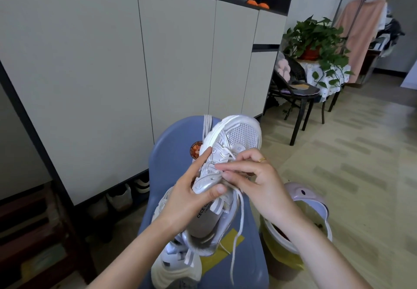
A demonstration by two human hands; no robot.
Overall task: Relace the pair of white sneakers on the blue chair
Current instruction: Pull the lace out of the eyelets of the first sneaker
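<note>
A white and silver sneaker [237, 137] is held up over the blue chair [176, 144], toe pointing away. My left hand [191, 194] grips its side, thumb on the silver panel and index finger along the sole edge. My right hand [250, 176] pinches the white lace [239, 225] at the eyelets; the lace's loose end hangs down toward the seat. The second sneaker [176, 266] lies on the chair seat below, partly hidden by my left forearm. Another lace [207, 124] is draped over the chair's backrest.
A lidded bin with a yellow liner [293, 232] stands right of the chair. A tall cabinet [112, 74] fills the left, with shoes under it. A black chair [293, 90], a potted plant [316, 38] and a clothes rack [361, 29] stand at the back right.
</note>
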